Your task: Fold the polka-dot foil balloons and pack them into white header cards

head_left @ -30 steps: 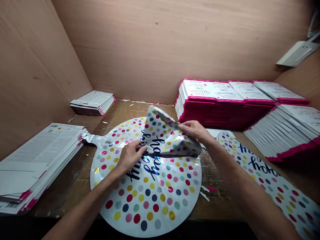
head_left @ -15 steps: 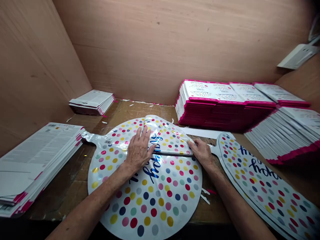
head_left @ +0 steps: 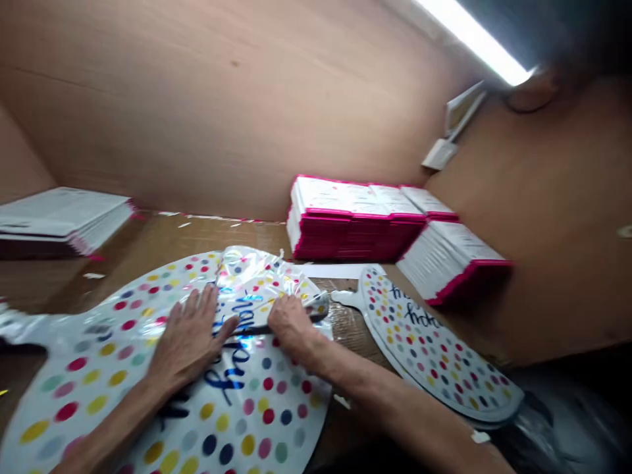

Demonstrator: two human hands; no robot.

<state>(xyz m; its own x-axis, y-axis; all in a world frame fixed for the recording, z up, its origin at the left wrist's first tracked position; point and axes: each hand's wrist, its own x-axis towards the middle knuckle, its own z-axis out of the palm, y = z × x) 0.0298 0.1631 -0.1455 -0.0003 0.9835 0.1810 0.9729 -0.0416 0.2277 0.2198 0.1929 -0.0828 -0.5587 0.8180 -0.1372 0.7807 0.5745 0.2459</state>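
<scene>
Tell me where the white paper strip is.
In the head view, the white paper strip lies right of centre on the table, just in front of the pink-edged stack of packets.

Between the left hand (head_left: pixel 185 337) and the right hand (head_left: pixel 292 324), the spotted balloon (head_left: pixel 264 401) carries "happy" in dark blue script, broken by the fold. A second word beside it lies partly under the left hand, too covered to read whole. Beyond the right hand, off to its right, the folded balloon (head_left: pixel 434 359) shows the start of "happy" in the same script, with a cut-off word above. Print on the pink-edged packs (head_left: pixel 340 220), past the right hand, is too blurred to read
</scene>
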